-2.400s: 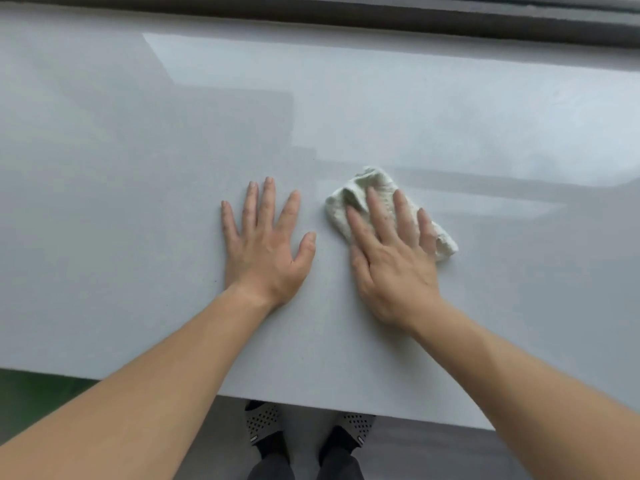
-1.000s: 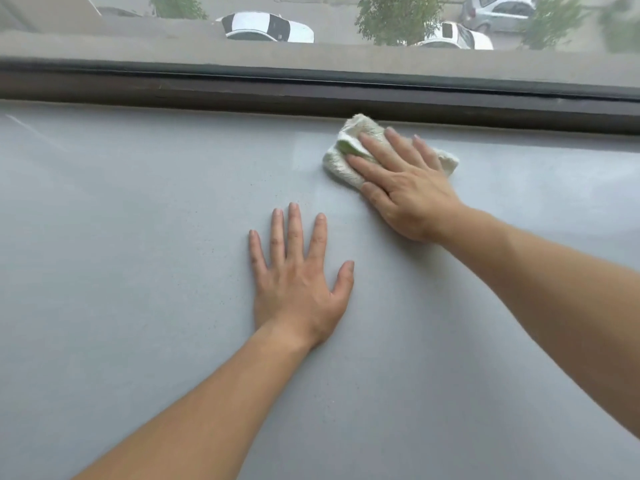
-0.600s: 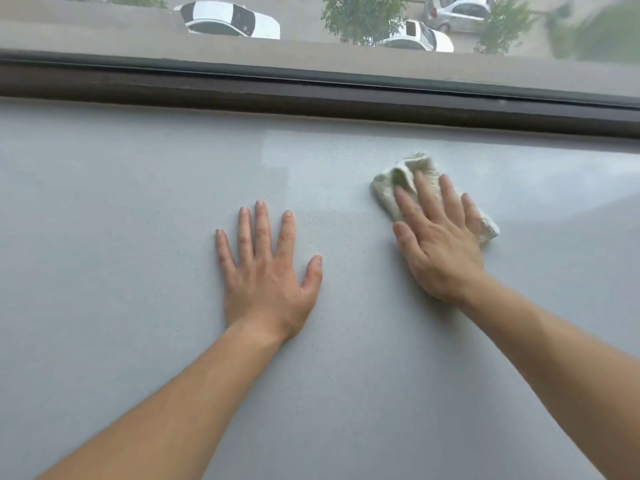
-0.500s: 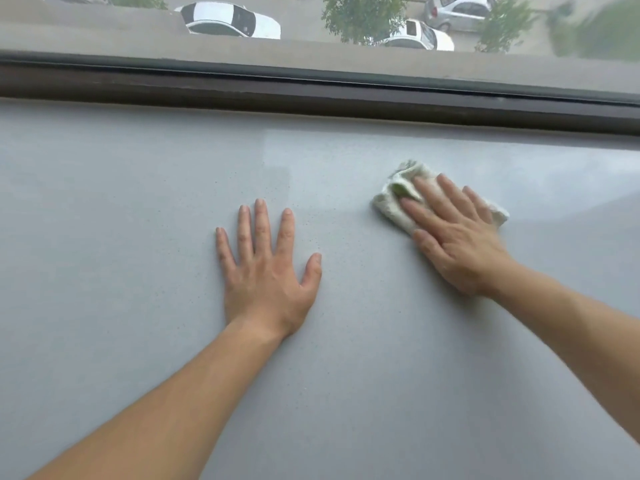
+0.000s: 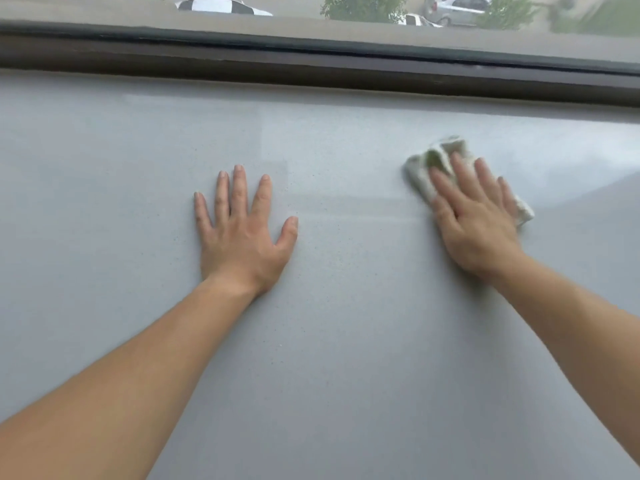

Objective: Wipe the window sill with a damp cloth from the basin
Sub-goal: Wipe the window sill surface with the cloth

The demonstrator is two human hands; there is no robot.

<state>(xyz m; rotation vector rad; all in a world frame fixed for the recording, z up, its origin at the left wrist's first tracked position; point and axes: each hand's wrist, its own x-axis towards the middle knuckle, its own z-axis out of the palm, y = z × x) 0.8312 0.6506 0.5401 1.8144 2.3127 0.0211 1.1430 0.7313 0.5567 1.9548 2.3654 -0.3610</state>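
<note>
I have both hands on the sill (image 5: 346,358), a wide grey slab that fills most of the frame below the dark window frame (image 5: 311,69).

My right hand (image 5: 474,223) is at centre right of the frame. It lies flat, fingers spread, pressing down on the cloth (image 5: 420,168); it pins the cloth under the palm and fingers and does not pinch it. The cloth is pale with a green patch, bunched, and shows beyond my fingertips toward the upper left and past my little finger at the right. It sits on the sill short of the window frame, not touching it.

My left hand (image 5: 242,233) is at centre frame, flat and splayed wide, holding nothing, bracing on the sill. It is well apart from the cloth.

Progress, as I judge it: wiping is under way. Faint straight streaks and a lighter sheen run between my two hands and up toward the window frame, which suggests those parts are already damp. The lower part of the sill, toward the bottom of the frame, shows fine dark specks and no clear sheen; I judge it still to be wiped. The far left and far right ends cannot be assessed. The basin is not in view.

Beyond the glass, cars (image 5: 221,5) and trees (image 5: 363,6) are visible.
</note>
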